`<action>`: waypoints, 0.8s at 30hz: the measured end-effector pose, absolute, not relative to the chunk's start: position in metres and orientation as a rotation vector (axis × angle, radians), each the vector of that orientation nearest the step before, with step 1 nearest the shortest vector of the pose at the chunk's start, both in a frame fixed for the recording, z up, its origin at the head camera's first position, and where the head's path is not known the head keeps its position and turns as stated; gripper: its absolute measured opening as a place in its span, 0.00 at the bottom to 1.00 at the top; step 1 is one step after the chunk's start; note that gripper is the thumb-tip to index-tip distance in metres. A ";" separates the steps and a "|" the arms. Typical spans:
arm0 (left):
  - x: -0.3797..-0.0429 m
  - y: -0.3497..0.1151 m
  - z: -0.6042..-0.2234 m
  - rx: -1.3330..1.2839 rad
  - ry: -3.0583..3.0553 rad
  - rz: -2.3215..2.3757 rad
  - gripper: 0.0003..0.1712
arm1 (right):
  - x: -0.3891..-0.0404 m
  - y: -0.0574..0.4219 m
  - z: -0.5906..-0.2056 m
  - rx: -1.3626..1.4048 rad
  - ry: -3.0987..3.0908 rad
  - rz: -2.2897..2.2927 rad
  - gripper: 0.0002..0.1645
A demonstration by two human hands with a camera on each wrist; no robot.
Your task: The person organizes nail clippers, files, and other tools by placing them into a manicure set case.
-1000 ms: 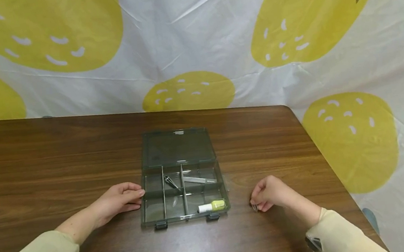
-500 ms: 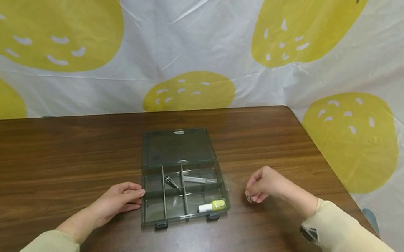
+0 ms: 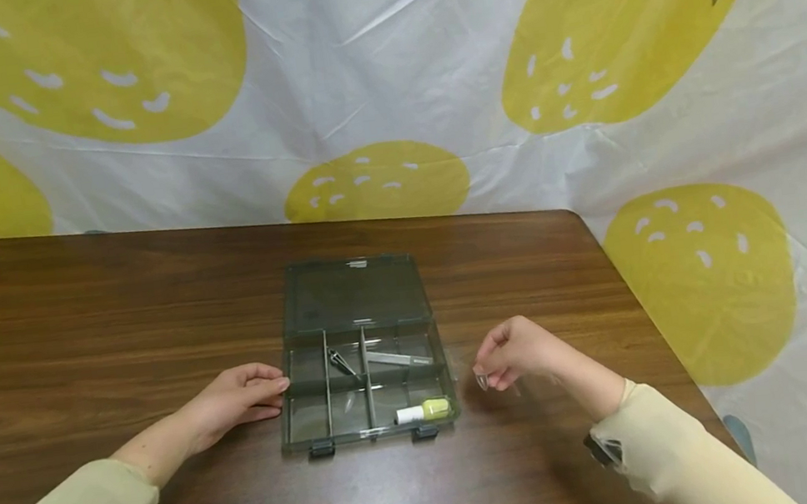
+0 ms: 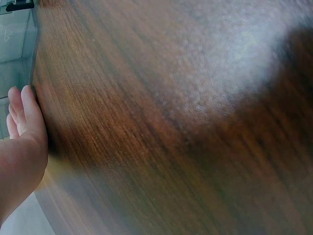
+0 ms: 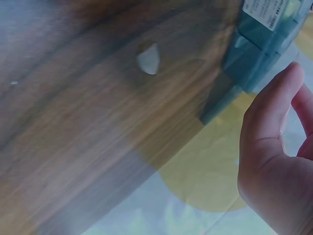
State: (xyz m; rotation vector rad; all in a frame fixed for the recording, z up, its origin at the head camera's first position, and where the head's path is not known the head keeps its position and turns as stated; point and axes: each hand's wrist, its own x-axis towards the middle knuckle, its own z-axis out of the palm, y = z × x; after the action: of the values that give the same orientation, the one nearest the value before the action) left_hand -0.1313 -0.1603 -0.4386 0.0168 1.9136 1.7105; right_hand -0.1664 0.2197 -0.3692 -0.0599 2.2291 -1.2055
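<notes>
A see-through grey box (image 3: 317, 443) with compartments stands on the table, its lid (image 3: 355, 291) folded back. My left hand (image 3: 236, 403) rests against its left side with fairly straight fingers (image 4: 32, 110). To the right of the box, my right hand (image 3: 525, 350) pinches a small clear, curved piece (image 3: 481, 380) between thumb and fingertips. Its exact kind is too small to tell. Inside the box lie a slim black-and-silver tool (image 3: 343, 364), a flat silver strip (image 3: 399, 360) and a yellow nail polish bottle (image 3: 435, 409) with a white cap.
The brown wooden table (image 3: 117, 321) ends at a hanging white cloth (image 3: 476, 41) printed with yellow shapes. Two dark latches (image 3: 322, 449) stick out at the box's front. A pale leaf-shaped patch (image 5: 149, 58) shows in the right wrist view; I cannot tell what it is.
My right hand has moved left and away from me, closer to the box, carrying the small clear piece. The left hand and the box have stayed put.
</notes>
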 end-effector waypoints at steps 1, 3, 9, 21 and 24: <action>-0.131 -0.160 -0.439 0.015 1.912 1.713 0.28 | -0.167 0.218 -0.368 -0.063 2.228 -1.208 0.06; -0.132 -0.160 -0.439 0.015 1.910 1.713 0.28 | -0.169 0.214 -0.365 -0.074 2.223 -1.209 0.07; -0.133 -0.160 -0.439 0.011 1.907 1.715 0.28 | -0.173 0.200 -0.361 -0.101 2.205 -1.213 0.06; -0.133 -0.158 -0.438 0.001 1.914 1.716 0.28 | -0.176 0.159 -0.359 -0.155 2.161 -1.224 0.06; -0.132 -0.158 -0.439 -0.004 1.916 1.714 0.27 | -0.175 0.146 -0.360 -0.180 2.157 -1.215 0.06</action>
State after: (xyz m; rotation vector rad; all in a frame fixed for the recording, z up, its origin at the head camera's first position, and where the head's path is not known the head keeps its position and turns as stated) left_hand -0.1323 -0.1581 -0.4387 -0.0038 1.9164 1.7142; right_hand -0.1752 0.1460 -0.3603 -0.1802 2.1568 -1.2148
